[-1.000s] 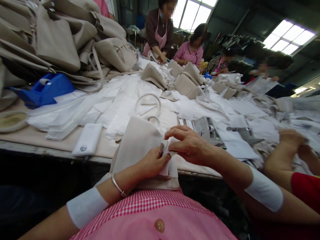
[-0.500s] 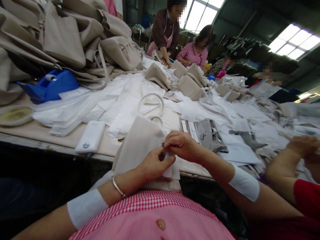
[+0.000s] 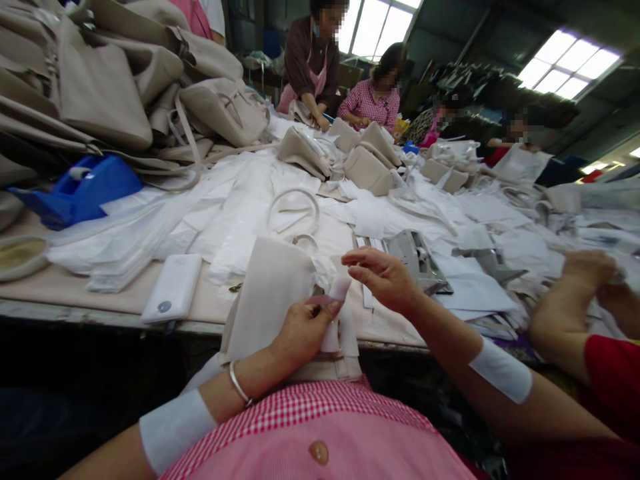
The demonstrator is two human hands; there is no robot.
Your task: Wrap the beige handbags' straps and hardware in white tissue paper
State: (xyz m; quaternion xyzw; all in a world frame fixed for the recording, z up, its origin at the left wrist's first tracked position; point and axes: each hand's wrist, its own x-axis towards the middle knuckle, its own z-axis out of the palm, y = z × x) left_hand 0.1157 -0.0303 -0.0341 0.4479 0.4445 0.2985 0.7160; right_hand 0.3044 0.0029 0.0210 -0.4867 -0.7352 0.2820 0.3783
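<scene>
Best to pinch the white paper lightly, as in the left hand, above the bag just beyond it, leaving the right hand, fingers parted nearby, free for smoothing.

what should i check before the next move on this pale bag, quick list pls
1. Left hand gripping the white strip: ok, pinched by the thumb.
2. Right hand free: ok, no item visible in it.
3. Strip lying flat: not ok, its end sticks up.
4. Pale bag apart from the white device: ok.
5. What lies under the left palm: cannot tell, hidden.
</scene>
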